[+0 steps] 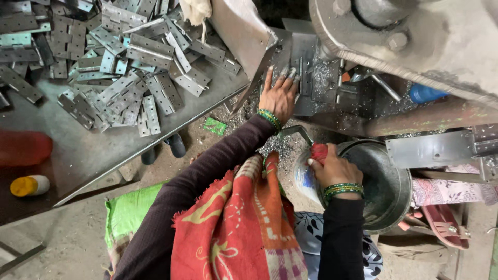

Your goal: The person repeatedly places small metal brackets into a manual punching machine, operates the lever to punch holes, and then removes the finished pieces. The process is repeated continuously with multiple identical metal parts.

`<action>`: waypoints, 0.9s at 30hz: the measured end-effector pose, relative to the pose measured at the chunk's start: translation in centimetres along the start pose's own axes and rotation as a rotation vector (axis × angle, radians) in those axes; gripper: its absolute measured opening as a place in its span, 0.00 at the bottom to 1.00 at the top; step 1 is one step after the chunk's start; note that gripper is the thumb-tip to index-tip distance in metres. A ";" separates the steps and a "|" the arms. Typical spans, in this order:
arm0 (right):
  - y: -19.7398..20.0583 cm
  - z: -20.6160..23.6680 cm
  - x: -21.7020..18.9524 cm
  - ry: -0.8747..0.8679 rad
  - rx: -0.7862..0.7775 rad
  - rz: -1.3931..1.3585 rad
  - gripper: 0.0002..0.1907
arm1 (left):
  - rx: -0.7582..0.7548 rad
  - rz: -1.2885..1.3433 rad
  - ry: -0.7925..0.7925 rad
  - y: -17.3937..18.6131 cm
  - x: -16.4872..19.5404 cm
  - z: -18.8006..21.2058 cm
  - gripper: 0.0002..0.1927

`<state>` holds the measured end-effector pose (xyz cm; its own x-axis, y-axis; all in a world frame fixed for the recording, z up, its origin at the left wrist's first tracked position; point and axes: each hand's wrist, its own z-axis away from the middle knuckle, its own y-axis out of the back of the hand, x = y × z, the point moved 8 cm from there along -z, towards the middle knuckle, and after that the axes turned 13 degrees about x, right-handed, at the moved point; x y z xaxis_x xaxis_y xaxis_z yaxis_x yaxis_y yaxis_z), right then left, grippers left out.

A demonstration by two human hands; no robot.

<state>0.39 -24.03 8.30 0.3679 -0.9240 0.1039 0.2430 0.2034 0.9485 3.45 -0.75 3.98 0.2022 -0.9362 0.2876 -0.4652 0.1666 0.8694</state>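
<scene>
Cluttered workshop, left hand (278,96) flat on plate (303,65)

The fingertips (288,73) of the left hand (278,97) lie against the grey press bed (306,62), and it is not clear whether they hold a metal piece there. The right hand (334,170) closes around a red cloth (319,151) at the rim of the metal bowl (388,179); its palm side is hidden, so what is under it cannot be told. The top edge cuts the pile of hinge plates (119,67) and the big machine wheel (415,36). The left edge cuts a blurred red shape (23,148). A small green scrap (215,126) on the floor is too small to tell. The person's scarf (233,228) covers the lap.
</scene>
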 end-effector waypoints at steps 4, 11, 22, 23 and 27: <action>-1.0 1.2 0.0 -0.072 -0.032 -0.066 0.34 | -0.112 -0.052 -0.001 -0.1 0.2 0.2 0.31; -5.3 1.5 -0.2 0.013 0.062 -0.247 0.37 | -0.160 0.038 0.047 0.6 -0.2 0.6 0.25; -2.2 0.6 0.1 -0.062 -0.015 -0.054 0.31 | -0.057 0.065 0.034 -0.1 0.1 1.1 0.29; -3.9 1.0 0.5 -0.097 -0.038 -0.111 0.32 | -0.048 0.070 0.037 -0.2 0.1 1.0 0.29; -9.2 0.8 0.6 -0.075 0.082 -0.296 0.35 | -0.016 0.028 0.013 -0.4 -0.2 0.0 0.30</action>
<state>-2.30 -26.72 -0.16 0.2242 -0.9611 -0.1611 0.2553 -0.1017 0.9615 3.60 -0.61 3.59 0.2008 -0.9270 0.3167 -0.4570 0.1973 0.8673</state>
